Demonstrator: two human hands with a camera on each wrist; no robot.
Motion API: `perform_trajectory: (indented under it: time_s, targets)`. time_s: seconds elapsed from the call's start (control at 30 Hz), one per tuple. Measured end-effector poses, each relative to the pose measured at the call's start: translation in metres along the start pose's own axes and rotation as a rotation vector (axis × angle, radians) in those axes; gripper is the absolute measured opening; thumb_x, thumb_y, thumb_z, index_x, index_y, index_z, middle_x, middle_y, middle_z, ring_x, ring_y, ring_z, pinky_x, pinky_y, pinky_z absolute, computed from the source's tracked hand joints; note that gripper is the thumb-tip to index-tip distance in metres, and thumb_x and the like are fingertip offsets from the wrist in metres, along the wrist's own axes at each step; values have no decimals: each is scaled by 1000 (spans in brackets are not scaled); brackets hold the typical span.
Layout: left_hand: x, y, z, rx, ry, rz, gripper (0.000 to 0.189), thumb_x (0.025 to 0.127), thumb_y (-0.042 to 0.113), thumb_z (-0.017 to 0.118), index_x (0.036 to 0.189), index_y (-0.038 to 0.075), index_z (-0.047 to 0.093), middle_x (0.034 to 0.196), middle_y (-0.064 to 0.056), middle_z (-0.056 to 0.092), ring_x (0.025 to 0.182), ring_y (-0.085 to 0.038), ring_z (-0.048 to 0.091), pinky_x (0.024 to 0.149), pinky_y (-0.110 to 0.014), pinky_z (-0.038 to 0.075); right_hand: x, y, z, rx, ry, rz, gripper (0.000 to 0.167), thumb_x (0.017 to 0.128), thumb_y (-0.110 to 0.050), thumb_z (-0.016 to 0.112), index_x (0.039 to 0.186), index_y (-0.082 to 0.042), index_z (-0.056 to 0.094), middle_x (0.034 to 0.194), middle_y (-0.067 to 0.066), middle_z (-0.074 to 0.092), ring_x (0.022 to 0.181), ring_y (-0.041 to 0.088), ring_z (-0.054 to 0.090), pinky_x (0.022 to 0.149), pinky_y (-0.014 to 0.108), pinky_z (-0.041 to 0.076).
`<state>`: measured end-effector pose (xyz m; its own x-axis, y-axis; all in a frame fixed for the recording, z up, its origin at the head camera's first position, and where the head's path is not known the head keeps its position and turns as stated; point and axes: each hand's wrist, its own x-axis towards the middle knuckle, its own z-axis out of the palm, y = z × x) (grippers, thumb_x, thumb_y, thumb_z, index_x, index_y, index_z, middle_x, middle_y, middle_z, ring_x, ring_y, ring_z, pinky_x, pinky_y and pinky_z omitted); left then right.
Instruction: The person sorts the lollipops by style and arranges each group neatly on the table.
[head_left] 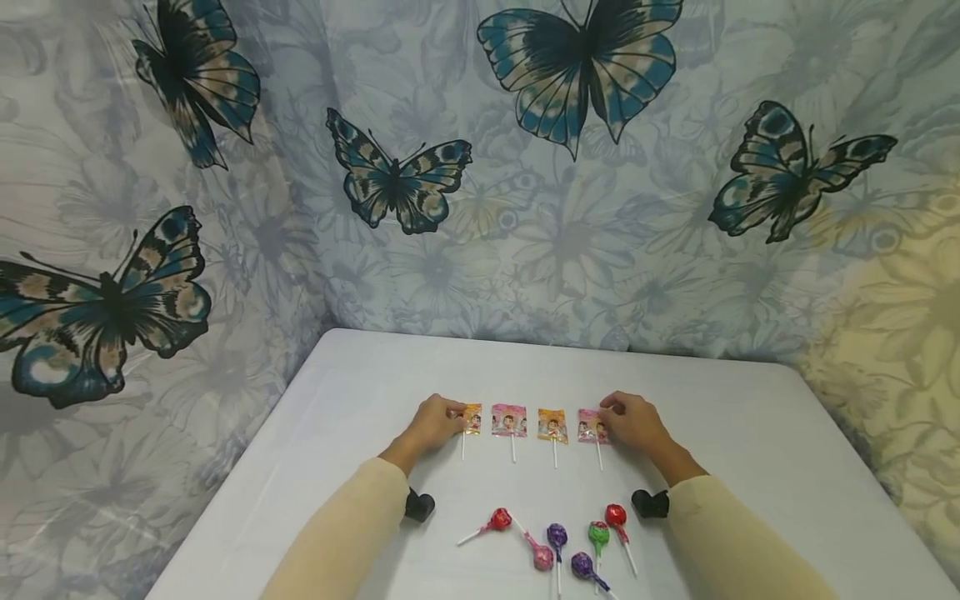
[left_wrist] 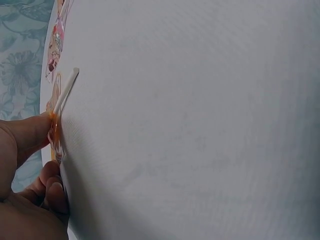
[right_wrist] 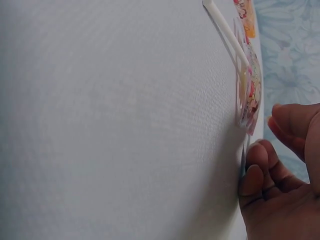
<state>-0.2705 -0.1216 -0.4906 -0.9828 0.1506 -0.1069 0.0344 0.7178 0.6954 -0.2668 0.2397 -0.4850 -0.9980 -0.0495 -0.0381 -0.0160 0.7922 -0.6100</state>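
Note:
Flat-wrapped lollipops lie in a row across the white table, sticks toward me. At the row's left end, my left hand (head_left: pixel 437 423) pinches the edge of an orange-wrapped lollipop (head_left: pixel 472 419); in the left wrist view the thumb is on its wrapper (left_wrist: pixel 56 131), partly covering it. Inward from it lie a pink-wrapped lollipop (head_left: pixel 509 421) and another orange-wrapped one (head_left: pixel 552 425). At the right end, my right hand (head_left: pixel 636 422) is beside a second pink-wrapped lollipop (head_left: pixel 590 426). The right wrist view shows the thumb raised apart from the fingers, near the wrapper (right_wrist: pixel 253 97) without gripping it.
Nearer me lie several loose ball lollipops: red ones (head_left: pixel 501 519) (head_left: pixel 616 515), a pink one (head_left: pixel 543 557), purple ones (head_left: pixel 557 535) (head_left: pixel 582 566) and a green one (head_left: pixel 598 533). A butterfly-print cloth (head_left: pixel 525 275) hangs behind the white table (head_left: pixel 360 375).

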Motion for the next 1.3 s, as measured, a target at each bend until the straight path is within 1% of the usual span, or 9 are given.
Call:
perform_trajectory:
  time_s: [0.13,0.37,0.47,0.63,0.8,0.87,1.0,1.13,1.3]
  targets:
    - [0,-1,1,-8,4,0,29,88,15,72,116,8,71,88,-8,49,79,-20,46,67,-35,38,-5,2,-1,18,3,-8,21,93,-19,61,106,-3,65,96,14,60,90,31,54,75,47,44]
    - [-3,1,0,-7,-1,-27,31,88,18,72,118,10,70,91,-7,48,82,-21,46,70,-35,39,-10,6,-1,24,21,-46,20,92,-18,61,105,-3,66,96,13,62,90,32,57,75,48,45]
    - [-5,1,0,-27,-1,-45,32,87,18,72,118,10,70,91,-6,49,82,-21,47,69,-34,41,-12,7,-1,15,16,-52,21,93,-19,61,106,-3,65,95,12,62,89,31,57,74,47,46]
    - [-6,2,-3,-62,19,-33,32,86,19,73,116,10,71,93,-6,52,83,-21,49,69,-34,42,-16,6,-5,15,22,-43,23,94,-21,61,108,-3,65,94,12,61,87,30,56,71,45,45]
    - [-10,2,-9,-78,28,-28,33,86,21,74,118,11,70,100,-8,55,87,-22,51,73,-36,45,-16,5,-8,26,29,-60,25,95,-23,62,110,-3,65,96,12,61,87,28,56,67,39,45]
    - [-13,1,-12,-79,32,-9,34,86,21,74,119,10,70,99,-8,55,87,-22,51,73,-36,45,-17,3,-8,32,41,-76,25,94,-23,63,109,-3,65,94,11,62,86,28,56,64,37,45]
    - [-19,5,-20,-73,37,47,36,87,19,74,120,8,69,95,-9,55,83,-22,51,69,-35,44,-19,-3,-11,51,63,-116,24,93,-22,64,108,-3,66,92,10,61,85,27,57,63,36,45]
    - [-27,13,-23,-63,36,110,36,87,18,74,121,8,68,98,-10,57,89,-23,52,70,-36,44,-25,-7,-15,62,67,-132,24,93,-22,65,108,-3,66,94,10,61,84,26,57,64,36,45]
    - [-40,26,-24,-108,24,169,37,86,17,73,122,8,68,103,-12,59,99,-29,51,75,-41,43,-37,-10,-19,77,56,-140,26,93,-23,65,109,-2,66,96,10,61,83,25,57,63,35,45]
